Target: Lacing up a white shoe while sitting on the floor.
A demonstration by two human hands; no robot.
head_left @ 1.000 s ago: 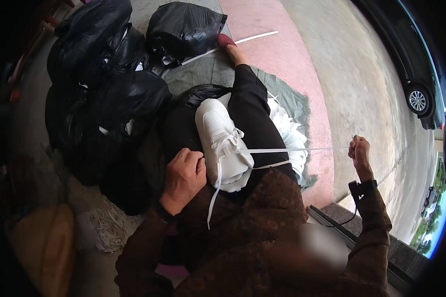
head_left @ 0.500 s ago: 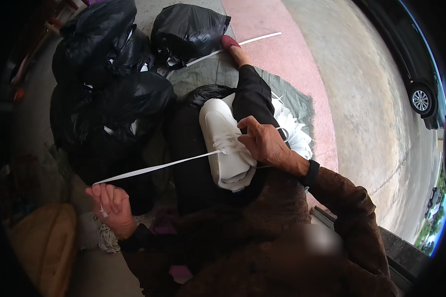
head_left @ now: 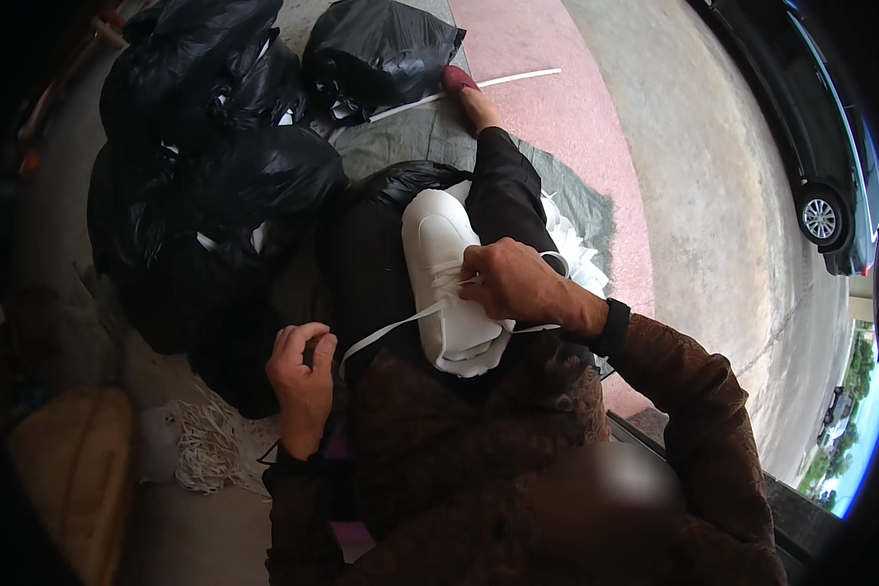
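Observation:
A white sneaker (head_left: 439, 239) rests on my dark-trousered lap, its toe pointing away from me. My right hand (head_left: 518, 283) is closed over the lacing on the shoe's right side, pinching a white shoelace (head_left: 449, 276); the fingertips are partly hidden. Another stretch of lace (head_left: 391, 330) runs out from the tongue to the left and droops in a loose curve. Beside that drooping end is my left hand (head_left: 305, 376), fingers loosely bent, thumb apart, with nothing visible in it.
Several black plastic bags (head_left: 205, 186) are piled at the left, another bag (head_left: 376, 54) farther off. White pieces (head_left: 576, 254) lie beyond my right leg on a grey-green sheet (head_left: 400, 142). A bundle of white laces (head_left: 210, 444) lies at lower left. A parked car (head_left: 820, 210) stands far right.
My left hand has come back right toward the shoe and let go of the lace, which has gone from taut to slack. My right hand has moved slightly in on the lacing.

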